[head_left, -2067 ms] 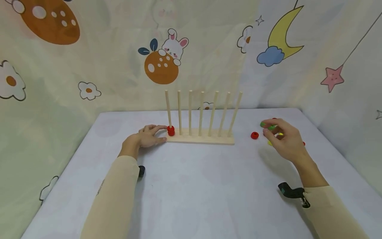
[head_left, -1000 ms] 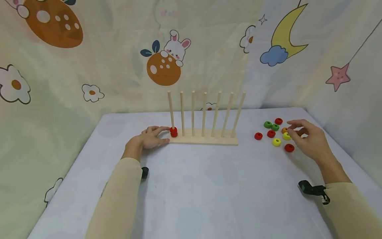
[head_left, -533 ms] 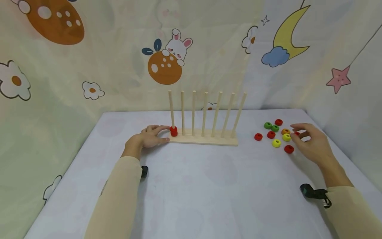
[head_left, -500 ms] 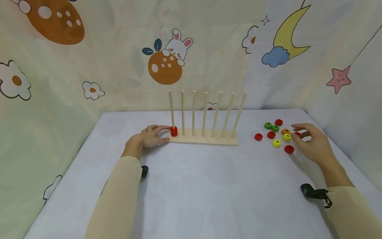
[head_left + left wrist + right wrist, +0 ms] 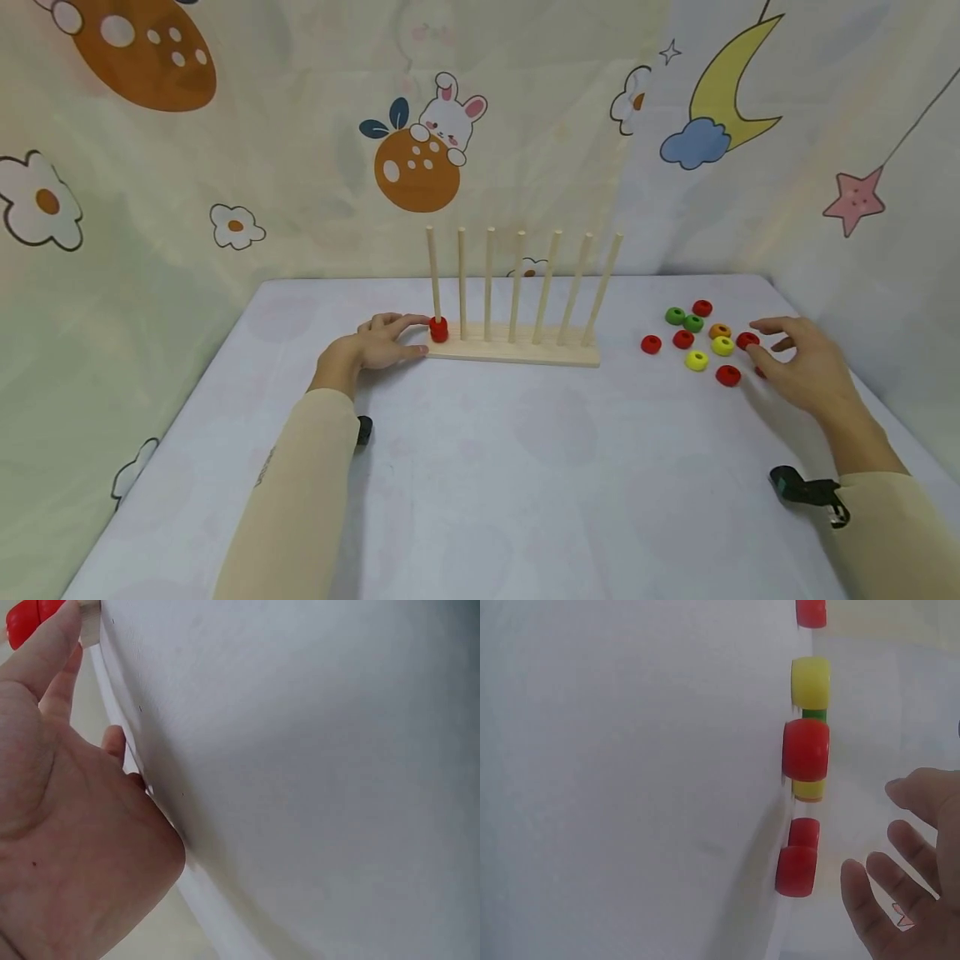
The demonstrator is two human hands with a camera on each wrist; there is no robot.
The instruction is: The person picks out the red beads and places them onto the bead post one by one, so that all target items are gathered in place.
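A wooden peg rack with several upright pegs stands at the back of the table. Two red beads are stacked low on its leftmost peg. My left hand grips the rack's left end, thumb at the front corner and forefinger behind, close by those beads. Over the right side of the table hovers my right hand, fingers apart and holding nothing. A red bead lies by its fingertips, and another is partly hidden under the hand. In the right wrist view, the fingers are clear of the red bead.
Loose beads lie scattered on the right: green, orange, yellow and several red, such as the nearest red bead. A patterned curtain hangs behind the white-covered table.
My right hand has moved right across the loose beads and drawn slightly back, uncovering them. The left hand has stayed at the rack's end. The view has shifted slightly.
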